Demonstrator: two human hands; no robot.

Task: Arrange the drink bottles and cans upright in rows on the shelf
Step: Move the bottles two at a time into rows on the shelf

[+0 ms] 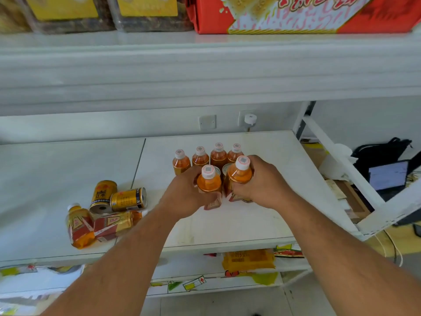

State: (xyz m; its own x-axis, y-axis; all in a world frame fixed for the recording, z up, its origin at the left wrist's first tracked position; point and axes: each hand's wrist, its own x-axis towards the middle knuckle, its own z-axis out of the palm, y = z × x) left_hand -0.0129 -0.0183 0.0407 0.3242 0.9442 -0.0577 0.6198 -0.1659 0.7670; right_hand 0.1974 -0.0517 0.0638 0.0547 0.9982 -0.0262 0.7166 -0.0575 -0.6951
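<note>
On the white shelf [250, 224] several orange tea bottles stand upright in a back row [200, 157]. In front of that row my left hand [184, 197] grips one upright tea bottle [209, 183], and my right hand [262, 185] grips another [240, 172] beside it. Two can tops [225, 168] show between and behind these two bottles. To the left lie two gold cans [103, 195] [128, 199] on their sides, and two tea bottles [79, 226] [114, 224] lie flat in front of them.
An upper shelf [205, 71] overhangs close above, carrying a red box [296, 14] and clear tubs [68, 17]. A wall socket with a plug [249, 119] is behind the bottles. The shelf's right frame [341, 165] borders a laptop [387, 176]. Packets [248, 258] lie on the shelf below.
</note>
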